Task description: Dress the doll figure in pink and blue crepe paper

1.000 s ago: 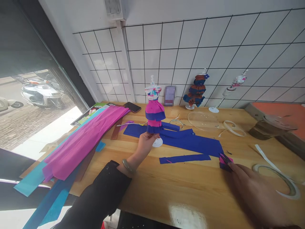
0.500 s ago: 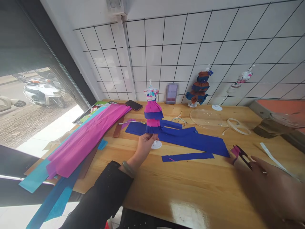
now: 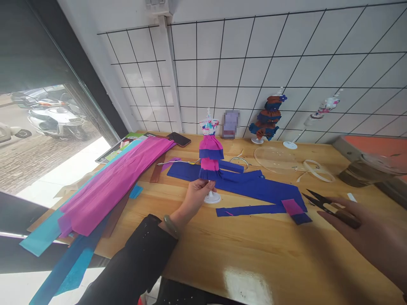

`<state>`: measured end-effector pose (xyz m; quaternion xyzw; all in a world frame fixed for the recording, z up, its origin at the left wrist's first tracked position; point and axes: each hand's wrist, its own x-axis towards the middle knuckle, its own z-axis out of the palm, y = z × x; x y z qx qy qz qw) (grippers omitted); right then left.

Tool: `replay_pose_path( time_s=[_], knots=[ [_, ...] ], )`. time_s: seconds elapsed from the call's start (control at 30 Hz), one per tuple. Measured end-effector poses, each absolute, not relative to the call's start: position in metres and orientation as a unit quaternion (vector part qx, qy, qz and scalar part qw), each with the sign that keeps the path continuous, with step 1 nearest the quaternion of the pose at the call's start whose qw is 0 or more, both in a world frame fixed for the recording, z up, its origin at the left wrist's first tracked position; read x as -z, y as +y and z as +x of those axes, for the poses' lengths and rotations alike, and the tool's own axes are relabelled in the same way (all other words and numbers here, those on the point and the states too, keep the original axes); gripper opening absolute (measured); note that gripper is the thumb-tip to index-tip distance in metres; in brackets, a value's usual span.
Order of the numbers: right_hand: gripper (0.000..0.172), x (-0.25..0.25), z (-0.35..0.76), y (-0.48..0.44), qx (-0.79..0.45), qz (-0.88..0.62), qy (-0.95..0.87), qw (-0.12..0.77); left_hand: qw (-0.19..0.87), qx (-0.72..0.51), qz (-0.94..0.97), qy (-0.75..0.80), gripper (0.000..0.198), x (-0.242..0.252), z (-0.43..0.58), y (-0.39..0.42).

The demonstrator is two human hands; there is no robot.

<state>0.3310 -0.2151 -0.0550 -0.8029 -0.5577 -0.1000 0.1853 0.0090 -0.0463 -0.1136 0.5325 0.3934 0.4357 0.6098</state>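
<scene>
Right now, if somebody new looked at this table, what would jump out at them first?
Probably the little pink and blue dress on its stand, upright near the middle, with the left hand gripping it low down. Next might be the long bright pink sheet slanting across the left side. Then come the black scissors, blades apart, in the right hand at the far right.

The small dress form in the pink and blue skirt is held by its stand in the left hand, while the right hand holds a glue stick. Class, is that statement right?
Not quite: the right hand holds small black scissors, not a glue stick, as the head view shows. The left hand does hold the dress form by its stand.
</scene>
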Motion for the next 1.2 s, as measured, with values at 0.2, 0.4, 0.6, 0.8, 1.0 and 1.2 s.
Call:
replay_pose_path(
  time_s=[0.2,0.4,0.6,0.8,1.0,1.2],
  knots=[
    [0.035,0.047,0.279,-0.199,0.056,-0.671,-0.694,0.255,0.633,-0.409,0.54,0.374,0.049,0.109,0.01,-0.054],
    [0.038,0.042,0.242,-0.162,0.16,-0.6,-0.737,0.268,0.664,-0.37,0.547,0.351,0.051,0.107,0.011,-0.062],
    [0.026,0.035,0.22,-0.133,0.297,-0.484,-0.772,0.284,0.698,-0.334,0.545,0.325,0.052,0.11,0.012,-0.068],
    [0.034,0.035,0.221,-0.119,0.361,-0.418,-0.774,0.309,0.71,-0.324,0.552,0.294,0.052,0.105,0.01,-0.069],
    [0.038,0.036,0.223,-0.111,0.387,-0.382,-0.773,0.327,0.708,-0.323,0.55,0.304,0.054,0.101,0.009,-0.07],
    [0.036,0.035,0.22,-0.104,0.395,-0.371,-0.772,0.332,0.707,-0.321,0.554,0.299,0.055,0.103,0.01,-0.07]
  ],
)
